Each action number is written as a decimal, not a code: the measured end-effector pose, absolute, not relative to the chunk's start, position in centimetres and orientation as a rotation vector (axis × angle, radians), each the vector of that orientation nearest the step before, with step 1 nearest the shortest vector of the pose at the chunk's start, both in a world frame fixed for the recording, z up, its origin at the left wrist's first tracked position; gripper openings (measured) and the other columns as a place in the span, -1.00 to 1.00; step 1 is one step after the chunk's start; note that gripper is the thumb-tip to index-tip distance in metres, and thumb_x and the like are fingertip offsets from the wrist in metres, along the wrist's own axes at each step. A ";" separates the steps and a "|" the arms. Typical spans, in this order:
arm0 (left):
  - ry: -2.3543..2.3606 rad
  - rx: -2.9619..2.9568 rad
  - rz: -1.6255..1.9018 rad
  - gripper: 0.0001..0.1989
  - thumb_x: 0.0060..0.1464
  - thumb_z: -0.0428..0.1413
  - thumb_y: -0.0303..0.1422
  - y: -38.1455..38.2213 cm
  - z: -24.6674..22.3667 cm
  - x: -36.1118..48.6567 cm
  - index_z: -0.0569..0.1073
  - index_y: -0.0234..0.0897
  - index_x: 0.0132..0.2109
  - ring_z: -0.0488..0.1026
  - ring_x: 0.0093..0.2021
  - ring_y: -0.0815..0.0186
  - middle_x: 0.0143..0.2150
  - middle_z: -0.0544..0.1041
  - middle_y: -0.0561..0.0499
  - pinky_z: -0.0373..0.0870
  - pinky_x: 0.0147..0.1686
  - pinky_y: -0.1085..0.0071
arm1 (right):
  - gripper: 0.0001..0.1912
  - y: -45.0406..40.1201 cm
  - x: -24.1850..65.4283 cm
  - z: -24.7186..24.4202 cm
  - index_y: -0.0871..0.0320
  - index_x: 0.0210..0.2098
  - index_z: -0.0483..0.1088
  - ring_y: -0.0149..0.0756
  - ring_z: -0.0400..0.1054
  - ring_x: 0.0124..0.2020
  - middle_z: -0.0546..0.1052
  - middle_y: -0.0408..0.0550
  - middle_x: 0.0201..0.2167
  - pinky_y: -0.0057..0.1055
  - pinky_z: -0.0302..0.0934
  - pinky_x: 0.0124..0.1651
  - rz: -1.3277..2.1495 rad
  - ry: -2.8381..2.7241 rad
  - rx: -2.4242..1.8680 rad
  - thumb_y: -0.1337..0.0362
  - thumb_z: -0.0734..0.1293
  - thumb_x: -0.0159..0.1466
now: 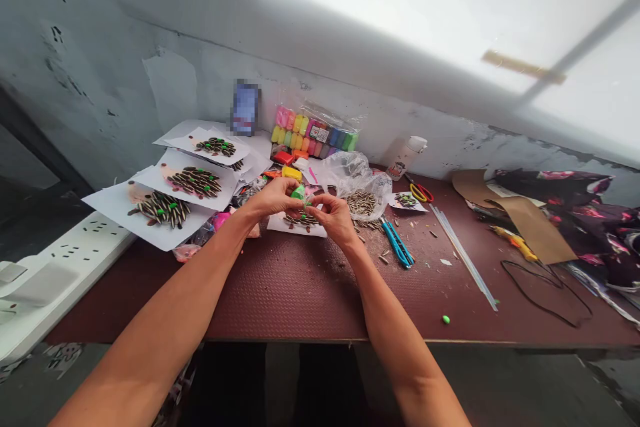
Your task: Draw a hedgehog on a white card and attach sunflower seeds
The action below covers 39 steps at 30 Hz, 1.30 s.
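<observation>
Over the middle of the dark red table [300, 307], near its front edge, the left hand [273, 197] and right hand [335, 217] come close together, with their fingers pinched around a small piece of green modelling clay [299, 193]. Part of the piece is hidden by the fingers. Just below the hands lies a white card [297, 228] bearing a striped sunflower-seed design [301, 219], which the hands partly cover.

Toward the table's back left corner, overlapping white sheets carry three more seed designs, each dotted with green clay; the nearest is the seed picture [163, 209]. Along the back edge, behind the hands, stands a pack of coloured modelling clay [313, 133] in a clear wrapper, with loose yellow and red clay pieces [291, 165] in front of it. To the right of the hands sits a clear plastic bag of sunflower seeds [363, 200], and loose seeds and scraps are scattered nearby. Two blue craft knives [397, 243] lie side by side to the right of the hands, near a pair of red-and-yellow scissors [420, 192] and a white bottle [406, 157]. Farther right are long glue sticks [463, 257], a green clay ball [445, 319], a black cable [545, 293], brown cardboard [530, 227] and dark floral fabric [575, 213].
</observation>
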<state>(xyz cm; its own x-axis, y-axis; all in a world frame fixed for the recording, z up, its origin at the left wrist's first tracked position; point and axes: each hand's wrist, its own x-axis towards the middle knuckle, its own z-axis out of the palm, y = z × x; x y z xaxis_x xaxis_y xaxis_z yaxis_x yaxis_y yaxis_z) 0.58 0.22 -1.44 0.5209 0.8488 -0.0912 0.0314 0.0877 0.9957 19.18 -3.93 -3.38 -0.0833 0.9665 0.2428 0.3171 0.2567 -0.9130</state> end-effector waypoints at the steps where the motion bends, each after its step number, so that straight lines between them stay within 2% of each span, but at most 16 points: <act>1: 0.834 1.358 0.721 -0.71 -0.12 0.37 -0.54 0.2 -1.4 0.6 0.40 -0.32 -0.31 0.53 -0.52 0.37 -0.47 0.52 0.10 0.58 -0.45 0.42 | -0.61 -3.9 19.2 -3.4 0.13 -0.41 0.53 -0.46 0.04 -0.55 0.32 -0.23 -0.58 -0.44 -0.07 -0.47 0.857 -1.595 -1.227 -0.08 0.53 0.04; 10: 0.781 1.329 0.727 -0.68 -0.15 0.35 -0.59 0.3 -1.5 0.2 0.41 -0.33 -0.27 0.58 -0.43 0.35 -0.40 0.56 0.06 0.61 -0.34 0.39 | -0.66 -3.7 19.7 -3.3 0.13 -0.38 0.56 -0.47 0.03 -0.56 0.34 -0.24 -0.58 -0.45 -0.08 -0.47 0.868 -1.633 -1.263 -0.02 0.50 0.07; 14: 0.762 1.297 0.765 -0.65 -0.17 0.42 -0.52 0.2 -1.5 0.3 0.44 -0.36 -0.26 0.57 -0.41 0.38 -0.39 0.57 0.05 0.62 -0.29 0.40 | -0.66 -3.8 19.6 -3.3 0.13 -0.41 0.52 -0.46 0.02 -0.55 0.35 -0.22 -0.55 -0.44 -0.08 -0.47 0.854 -1.611 -1.253 -0.02 0.49 0.06; 20: 0.778 1.294 0.788 -0.56 -0.22 0.50 -0.36 0.1 -1.5 0.4 0.47 -0.37 -0.24 0.56 -0.43 0.36 -0.37 0.56 0.05 0.64 -0.35 0.37 | -0.71 -4.1 19.3 -3.2 0.12 -0.42 0.48 -0.44 0.08 -0.53 0.36 -0.21 -0.55 -0.46 -0.04 -0.47 0.839 -1.614 -1.237 0.02 0.48 0.10; 23: 0.765 1.308 0.773 -0.55 -0.19 0.49 -0.34 0.2 -1.2 0.1 0.50 -0.39 -0.19 0.57 -0.42 0.37 -0.30 0.58 0.02 0.64 -0.33 0.38 | -0.66 -4.1 19.1 -3.2 0.12 -0.42 0.47 -0.46 0.07 -0.54 0.36 -0.21 -0.54 -0.47 -0.04 -0.49 0.917 -1.558 -1.190 -0.02 0.50 0.09; 26: 0.754 1.316 0.764 -0.60 -0.14 0.46 -0.37 0.4 -1.0 -0.3 0.52 -0.38 -0.17 0.59 -0.38 0.35 -0.24 0.59 -0.02 0.64 -0.33 0.38 | -0.59 -4.0 19.0 -3.2 0.12 -0.38 0.46 -0.49 0.06 -0.57 0.35 -0.24 -0.55 -0.48 -0.03 -0.52 1.018 -1.469 -1.154 -0.08 0.52 0.07; 32: 0.832 1.306 0.784 -0.76 -0.04 0.32 -0.48 0.6 -0.8 -0.6 0.51 -0.36 -0.18 0.58 -0.43 0.34 -0.31 0.59 -0.02 0.60 -0.39 0.42 | -0.56 -4.0 19.4 -2.3 0.12 -0.35 0.47 -0.48 0.13 -0.57 0.36 -0.25 -0.58 -0.48 0.09 -0.50 1.112 -1.321 -1.089 -0.10 0.53 0.02; 35: 0.877 1.278 0.854 -0.76 -0.09 0.21 -0.54 0.5 -0.6 -0.4 0.51 -0.34 -0.19 0.56 -0.40 0.35 -0.32 0.58 -0.01 0.55 -0.44 0.46 | -0.57 -4.0 19.6 -2.0 0.13 -0.37 0.49 -0.48 0.13 -0.57 0.40 -0.23 -0.58 -0.48 0.09 -0.50 1.126 -1.311 -1.099 -0.07 0.54 0.00; 39: 0.829 1.201 0.937 -0.88 -0.12 0.16 -0.45 0.6 -0.2 -0.2 0.51 -0.34 -0.33 0.42 -0.46 0.37 -0.41 0.51 0.00 0.48 -0.54 0.48 | -0.60 -4.1 19.5 -1.8 0.13 -0.39 0.52 -0.50 0.12 -0.57 0.45 -0.20 -0.53 -0.48 0.07 -0.50 1.118 -1.307 -1.109 -0.05 0.53 0.00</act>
